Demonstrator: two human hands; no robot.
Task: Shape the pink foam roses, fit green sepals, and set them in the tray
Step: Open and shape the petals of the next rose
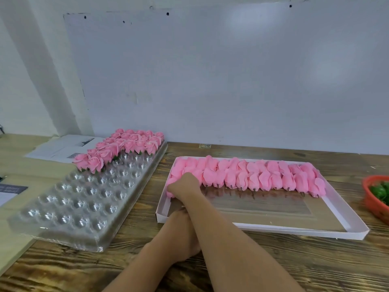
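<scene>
Both hands are working at the near left corner of the white box [355,229], with the forearms crossing each other. Reaching over from the right side, the right hand [184,185] is resting on the leftmost unshaped roses [248,175], its fingers curling down among them so that I cannot tell whether it is gripping one. Lying under that forearm at the box's near left edge, the left hand [183,228] is mostly hidden, and I cannot tell whether it is holding anything. Those unshaped pink roses are lying in two overlapping rows along the far half of the box, stems pointing toward six o'clock, while the near half of the box floor is showing bare. At nine o'clock from the box, a clear plastic tray [84,199] with rows of round cups is sitting on the wooden surface [273,266]; finished roses [124,146] with green sepals showing at their bases are filling its far cups, toward twelve o'clock. At three o'clock, cut off by the frame edge, a red basket [372,199] is holding green sepals [381,191]. Printed papers [61,147] are lying beyond the tray at ten o'clock.
</scene>
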